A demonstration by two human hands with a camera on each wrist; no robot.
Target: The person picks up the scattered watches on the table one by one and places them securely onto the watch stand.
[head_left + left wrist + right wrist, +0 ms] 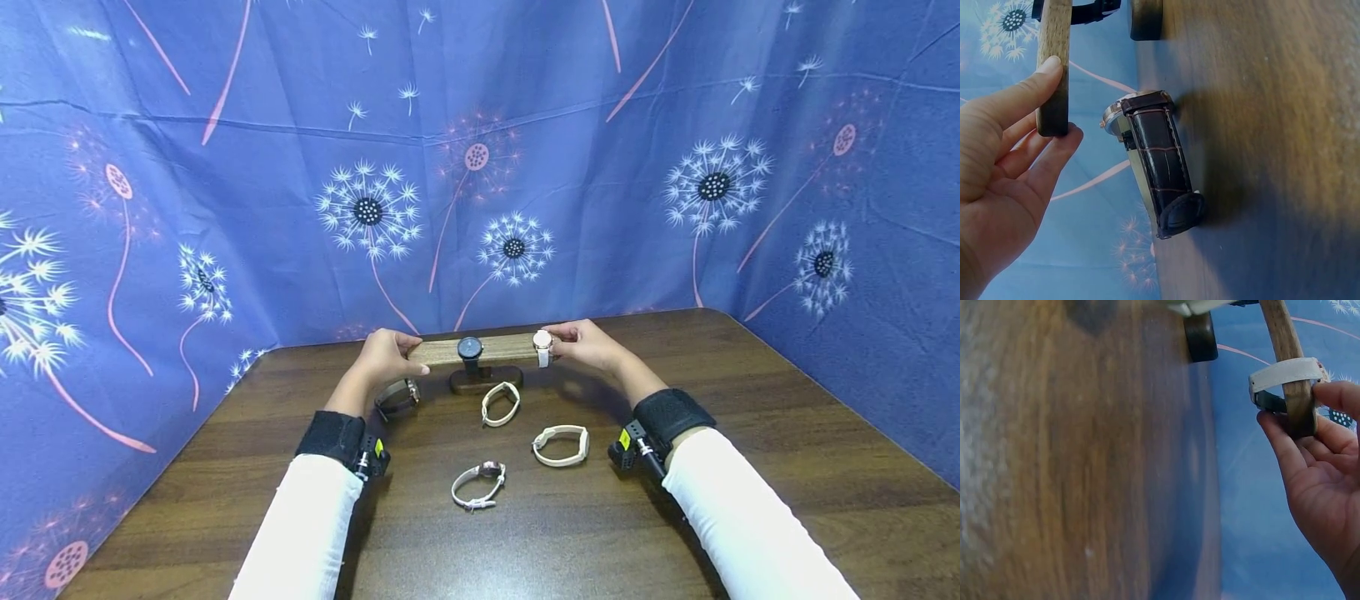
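A watch stand with a horizontal wooden bar (438,352) and dark oval base (480,385) stands at the table's back. My left hand (384,357) grips the bar's left end between thumb and fingers. Around the bar's right end, my right hand (588,346) pinches a white-strapped wristwatch (1285,373), its fingers against the case and strap. The strap loops round the bar. A black wristwatch (470,348) hangs at the bar's middle. Below my left hand, a dark brown leather-strapped wristwatch (1160,150) rests on the table.
In front of the stand lie a cream-strapped watch (485,412), another pale-strapped watch (558,462) to its right, and a thin white-strapped watch (467,502) nearest me. A blue dandelion-print curtain (600,250) hangs behind the brown wooden table (637,533).
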